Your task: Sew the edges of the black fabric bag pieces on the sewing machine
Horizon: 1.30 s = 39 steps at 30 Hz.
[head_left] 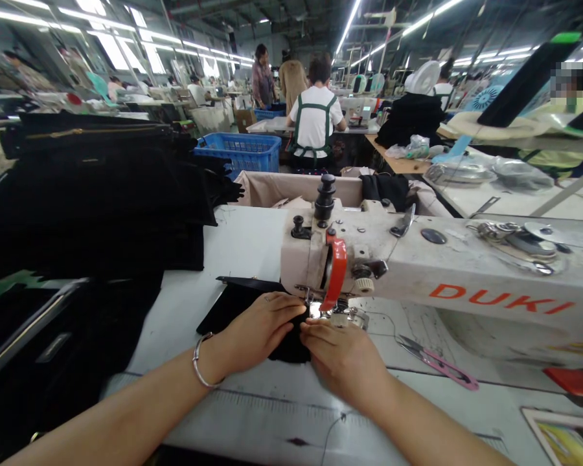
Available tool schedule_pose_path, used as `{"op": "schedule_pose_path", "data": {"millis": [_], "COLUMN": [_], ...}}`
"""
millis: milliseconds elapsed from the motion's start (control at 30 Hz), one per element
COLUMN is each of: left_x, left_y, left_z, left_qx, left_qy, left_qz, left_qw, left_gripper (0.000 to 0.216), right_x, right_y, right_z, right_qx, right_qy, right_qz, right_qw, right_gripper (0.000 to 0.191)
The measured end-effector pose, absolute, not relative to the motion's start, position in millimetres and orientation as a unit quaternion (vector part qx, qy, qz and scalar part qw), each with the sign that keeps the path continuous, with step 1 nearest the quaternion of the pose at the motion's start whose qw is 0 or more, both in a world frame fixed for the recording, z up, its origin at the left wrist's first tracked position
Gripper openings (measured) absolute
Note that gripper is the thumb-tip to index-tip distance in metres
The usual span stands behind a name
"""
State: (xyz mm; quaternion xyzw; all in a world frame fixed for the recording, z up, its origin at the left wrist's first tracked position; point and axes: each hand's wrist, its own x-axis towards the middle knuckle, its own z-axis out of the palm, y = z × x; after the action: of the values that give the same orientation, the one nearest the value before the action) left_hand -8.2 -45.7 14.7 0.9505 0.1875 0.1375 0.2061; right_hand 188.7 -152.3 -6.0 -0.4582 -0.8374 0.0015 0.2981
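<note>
A piece of black fabric (245, 304) lies on the sewing machine's bed, its right edge at the presser foot (315, 309). My left hand (257, 327) presses on it from the left, fingers together and thumb tucked close, with a bangle on the wrist. At the fabric's front right edge, my right hand (342, 356) grips with bent fingertips, just in front of the needle area. Both sets of fingertips are close to the foot and to each other. The white sewing machine (393, 259) carries an orange guard (337, 275). What lies beneath my fingers is hidden.
Pink-handled thread snips (440, 364) lie right of my right hand. Black fabric pieces (92, 200) with zips are piled high at the left. Behind the machine are a beige fabric-lined bin (257, 188) and a blue crate (245, 149). A person (317, 116) sits ahead, back turned.
</note>
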Motion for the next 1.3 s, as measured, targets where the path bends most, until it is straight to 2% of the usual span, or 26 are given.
{"op": "schedule_pose_path", "data": {"millis": [333,467,533,600,667,733,767,833,967,1133,1300], "left_x": [-8,-11,-14,-17,-20,-22,-22,-22,-20,-19,-17], "left_y": [-49,-49,-53,-61,-70,-78,-81,-84,-84,-82,-83], "left_z": [11,11,15,18,20,18,16,11,5,9,14], "left_qx": [0.954,0.953,0.957,0.961,0.963,0.959,0.955,0.947,0.935,0.898,0.917], "left_qy": [0.184,0.189,0.178,0.163,0.156,0.17,0.18,0.207,0.228,0.265,0.237], "left_qz": [0.133,0.141,0.128,0.117,0.117,0.128,0.136,0.155,0.183,0.254,0.258], "left_qw": [0.196,0.19,0.19,0.188,0.187,0.188,0.191,0.192,0.199,0.242,0.193], "left_gripper": [0.041,0.042,0.06,0.075,0.058,0.033,0.03,0.035,0.04,0.034,0.035], "right_x": [188,194,205,221,237,247,248,243,222,211,204], "right_y": [-154,-155,-162,-170,-174,-170,-166,-155,-145,-164,-166], "right_z": [-8,7,24,38,44,39,33,20,6,14,7], "right_qx": [-0.466,-0.469,-0.475,-0.484,-0.499,-0.525,-0.547,-0.594,-0.584,-0.451,-0.397], "right_qy": [-0.833,-0.838,-0.843,-0.844,-0.839,-0.827,-0.813,-0.778,-0.778,-0.866,-0.891], "right_qz": [0.033,0.043,0.072,0.102,0.116,0.107,0.093,0.047,-0.038,-0.003,-0.042], "right_qw": [0.298,0.277,0.244,0.208,0.181,0.171,0.175,0.2,0.229,0.218,0.215], "right_gripper": [0.026,0.024,0.028,0.042,0.055,0.049,0.04,0.023,0.007,0.017,0.016]}}
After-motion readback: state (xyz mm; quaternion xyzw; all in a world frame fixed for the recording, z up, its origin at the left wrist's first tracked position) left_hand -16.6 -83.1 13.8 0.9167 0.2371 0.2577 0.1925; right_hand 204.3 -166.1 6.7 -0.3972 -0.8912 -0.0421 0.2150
